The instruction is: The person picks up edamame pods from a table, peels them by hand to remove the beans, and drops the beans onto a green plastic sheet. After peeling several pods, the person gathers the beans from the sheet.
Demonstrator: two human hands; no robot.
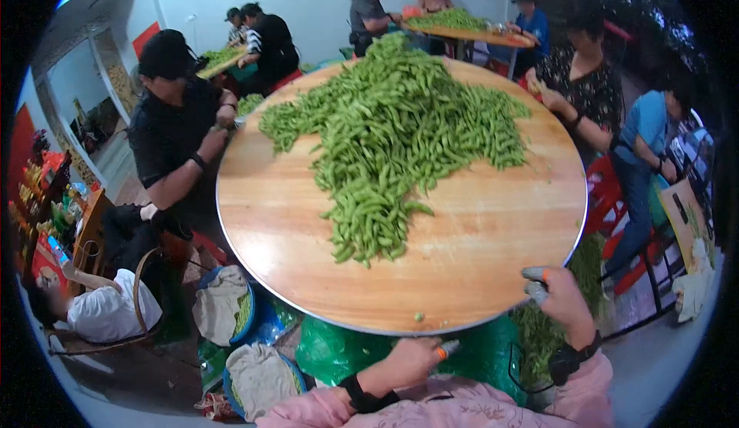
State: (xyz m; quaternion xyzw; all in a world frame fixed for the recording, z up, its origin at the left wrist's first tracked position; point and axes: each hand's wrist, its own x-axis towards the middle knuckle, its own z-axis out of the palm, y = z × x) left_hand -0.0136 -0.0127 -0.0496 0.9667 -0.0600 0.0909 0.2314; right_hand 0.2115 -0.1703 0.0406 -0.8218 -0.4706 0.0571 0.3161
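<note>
Step, judged: pause between pods. Right hand [562, 295] at the tabletop [477, 251] edge, grey-capped fingertips apart, no pod visible between; left hand [408, 362] by the near rim, grip cannot be told. Green pods [392, 120] heaped mid-tabletop: slim, curved, loosely tangled. Surface: round, smooth, wood-grained. Another pick calls for reaching forward to the heap's near tongue.

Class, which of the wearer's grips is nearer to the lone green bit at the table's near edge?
Left. The left grip is just below the green bit in the picture, by the table; the right grip is farther off, to its right.
</note>
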